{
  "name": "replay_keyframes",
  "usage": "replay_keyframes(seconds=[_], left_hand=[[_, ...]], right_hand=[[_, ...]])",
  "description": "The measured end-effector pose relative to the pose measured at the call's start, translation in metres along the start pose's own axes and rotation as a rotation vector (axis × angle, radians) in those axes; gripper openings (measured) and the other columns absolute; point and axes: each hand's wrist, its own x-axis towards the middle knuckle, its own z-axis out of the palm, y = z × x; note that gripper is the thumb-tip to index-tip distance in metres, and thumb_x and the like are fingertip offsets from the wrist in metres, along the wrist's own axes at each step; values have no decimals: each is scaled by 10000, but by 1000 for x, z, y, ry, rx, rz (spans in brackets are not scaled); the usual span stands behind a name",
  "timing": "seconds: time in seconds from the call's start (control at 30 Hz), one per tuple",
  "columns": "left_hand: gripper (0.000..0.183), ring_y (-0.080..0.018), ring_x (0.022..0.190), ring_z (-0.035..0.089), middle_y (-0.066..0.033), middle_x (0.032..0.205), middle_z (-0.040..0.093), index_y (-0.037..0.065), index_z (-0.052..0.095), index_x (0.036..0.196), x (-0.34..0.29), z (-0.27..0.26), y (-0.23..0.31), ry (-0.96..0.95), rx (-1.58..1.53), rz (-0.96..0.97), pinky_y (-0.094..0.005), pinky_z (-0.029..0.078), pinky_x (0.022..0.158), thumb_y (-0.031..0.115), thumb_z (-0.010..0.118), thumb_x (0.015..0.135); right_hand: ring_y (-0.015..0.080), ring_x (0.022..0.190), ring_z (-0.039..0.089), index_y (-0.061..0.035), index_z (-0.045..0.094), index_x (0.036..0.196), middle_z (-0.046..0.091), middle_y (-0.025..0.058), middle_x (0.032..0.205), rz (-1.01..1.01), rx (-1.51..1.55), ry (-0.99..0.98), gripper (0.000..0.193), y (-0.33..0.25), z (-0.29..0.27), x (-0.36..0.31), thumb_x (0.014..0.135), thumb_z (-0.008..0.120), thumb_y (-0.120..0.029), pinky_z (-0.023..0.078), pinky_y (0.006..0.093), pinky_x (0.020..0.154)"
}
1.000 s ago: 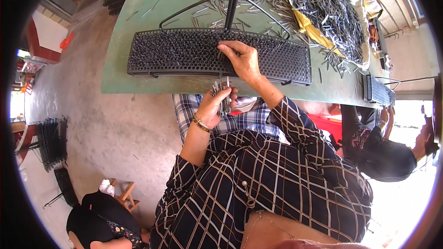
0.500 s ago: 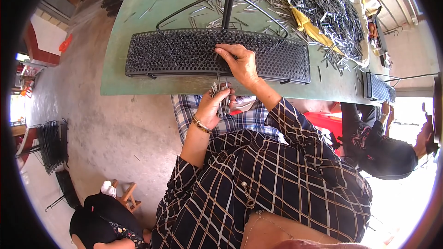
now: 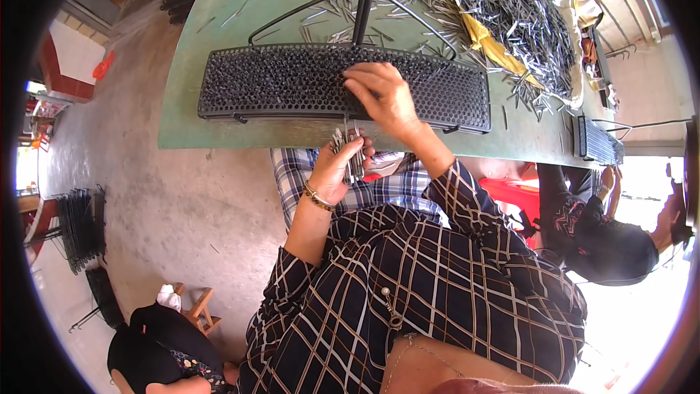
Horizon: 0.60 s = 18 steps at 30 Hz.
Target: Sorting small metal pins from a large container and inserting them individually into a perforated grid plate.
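Observation:
A long black perforated rack lies along the front edge of the green table, its many round holes partly filled with thin dark pieces. My right hand is over the middle of this rack, thumb and fingers pinched together at its surface. Whatever sits between those fingertips is too small to make out. Below the table edge, my left hand is closed around a bundle of thin metal strips, their ends sticking out past the fingers. A black metal frame with slanting bars extends from the rack's far side.
An open sack heaped with dark strips stands at the far right. Loose strips lie scattered across the green table. Another person works at a similar rack on the right; someone else is at lower left.
My right hand has shifted slightly right over the rack, its fingers still together. My left hand keeps its bundle in nearly the same place.

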Motion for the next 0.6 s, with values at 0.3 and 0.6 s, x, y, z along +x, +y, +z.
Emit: replay_keyframes(seconds=[0.3,0.6], left_hand=[[216,-169,818,640,-103,953,650,23,554,1076,2,13,8,-21,50,70,-267,535,634,121,600,889],[292,-152,729,625,-114,921,649,25,501,1148,7,2,0,-20,118,12,-269,522,598,114,600,889]], right_hand=[[80,670,591,21,695,926,674,61,754,808,516,-454,225,-12,-27,-17,837,685,-186,481,237,604],[140,682,626,-4,667,992,664,91,823,454,374,37,195,0,1,1,845,656,-132,491,255,614]])
